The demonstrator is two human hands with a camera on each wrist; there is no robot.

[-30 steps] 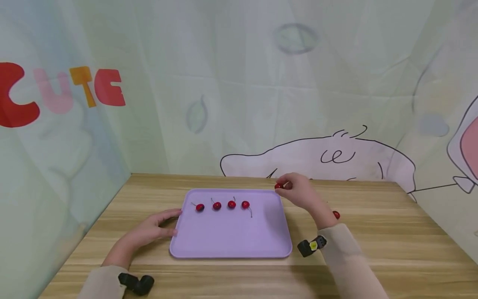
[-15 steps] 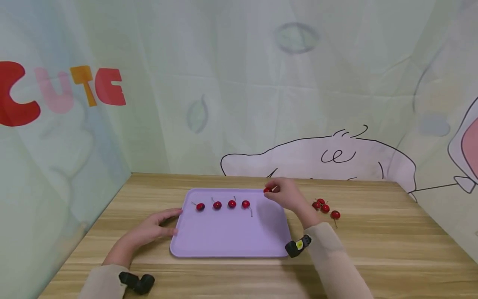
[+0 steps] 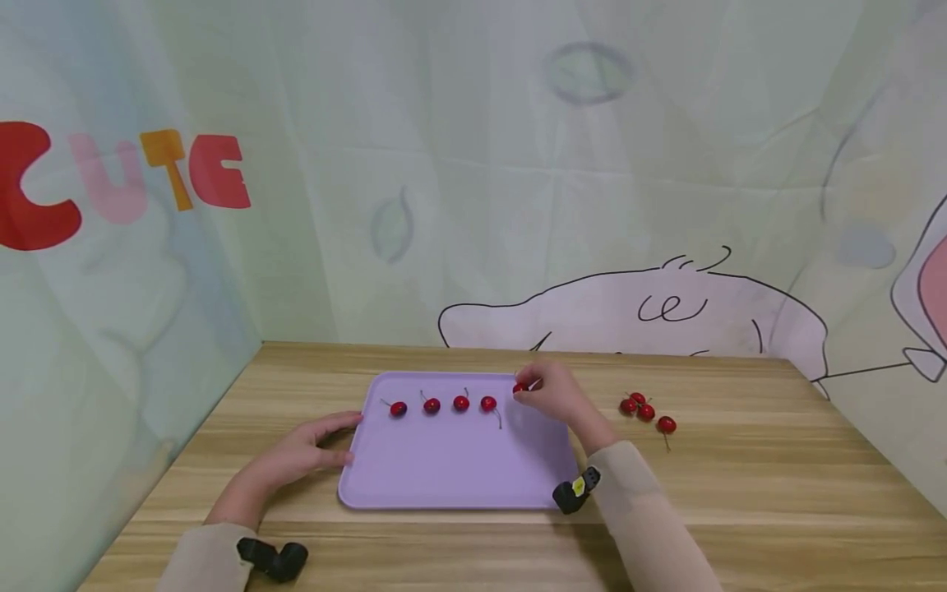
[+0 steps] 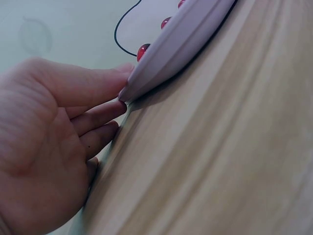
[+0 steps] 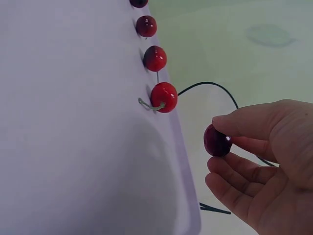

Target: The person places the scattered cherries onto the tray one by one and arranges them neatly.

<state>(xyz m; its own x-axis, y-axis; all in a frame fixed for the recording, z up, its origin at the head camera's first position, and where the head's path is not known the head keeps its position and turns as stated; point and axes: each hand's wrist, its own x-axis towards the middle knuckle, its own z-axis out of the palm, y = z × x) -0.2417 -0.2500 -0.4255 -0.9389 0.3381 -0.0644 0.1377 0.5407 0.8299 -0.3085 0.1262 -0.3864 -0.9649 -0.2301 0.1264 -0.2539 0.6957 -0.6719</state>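
My right hand point(image 3: 551, 393) pinches a dark red cherry point(image 5: 217, 141) between thumb and fingers, above the back right part of a lilac tray point(image 3: 459, 495). Along the tray's back half lies a row of several cherries. The rightmost one, a bright cherry point(image 5: 165, 97) with a curved stem, is nearest to the held fruit. At the tray's left edge, my left hand point(image 3: 299, 452) touches the rim with thumb and fingertips spread apart. The left wrist view shows the left thumb point(image 4: 98, 83) against the rim, its other fingers loosely bent below.
Several more cherries point(image 3: 645, 413) lie on the wooden table point(image 3: 777, 477) right of the tray, most in a tight cluster. A printed cloth point(image 3: 473, 164) hangs behind the table's back edge and along its left side.
My right hand has moved left and slightly down with its cherry, from behind the tray's right corner to over the tray. The cluster on the table has come into view. My left hand stays put.
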